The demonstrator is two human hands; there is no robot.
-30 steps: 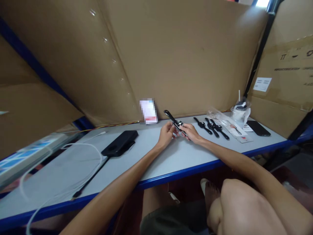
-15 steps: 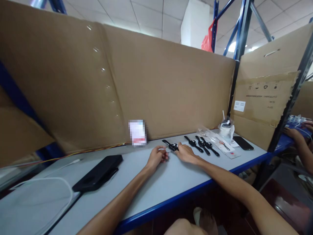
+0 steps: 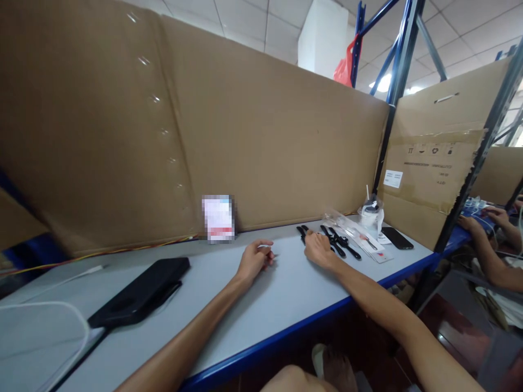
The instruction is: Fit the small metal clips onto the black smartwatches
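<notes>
Head: grey table (image 3: 281,296), cardboard wall (image 3: 265,136), watches (image 3: 345,246)

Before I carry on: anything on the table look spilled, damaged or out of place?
Nothing stands out. The watches lie side by side at the right hand, the left hand rests on the table, and the cup stands upright.

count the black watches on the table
4, it seems: one watch at the fingertips of the right hand, three watches side by side just right of it, by the plastic bag. They overlap, so one may be hidden.
</notes>
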